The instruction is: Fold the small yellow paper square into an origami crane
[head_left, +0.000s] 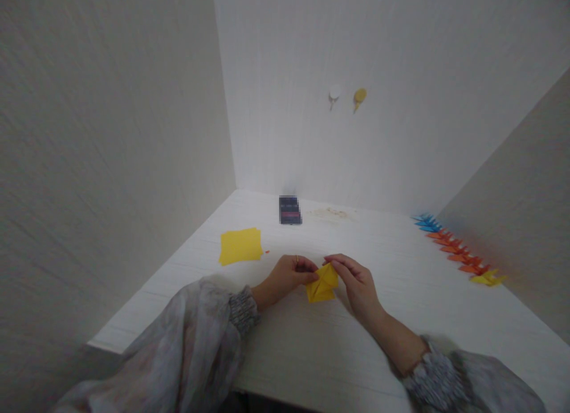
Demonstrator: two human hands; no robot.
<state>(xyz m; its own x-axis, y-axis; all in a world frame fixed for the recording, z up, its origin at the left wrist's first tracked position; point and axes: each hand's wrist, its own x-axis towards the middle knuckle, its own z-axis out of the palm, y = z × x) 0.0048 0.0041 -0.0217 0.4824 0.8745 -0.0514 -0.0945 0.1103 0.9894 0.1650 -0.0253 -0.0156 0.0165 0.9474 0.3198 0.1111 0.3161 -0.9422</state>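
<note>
fingers of my left hand [287, 276] pinch the left edge of a folded yellow paper [324, 291], thumb on top, while those of my right hand [356, 280] close on its upper right corner; the dim, soft view makes that right grip look like a pinch, though i can't swear to the thumb. the paper sits between my hands, above the near part of the white table [285, 353]. i judge it light and thin, crisp at its creases, easy to crumple or tear, so edges and corners are the best hold, with little pressure. my own fingertips hide parts of its rim. to my left lie a stack of yellow sheets [241, 247] and, just beside it, a small red scrap [267, 252]. a dark object [290, 210] lies farther back; a row of folded paper figures [454, 247] runs along the right, well apart from my hands.
</note>
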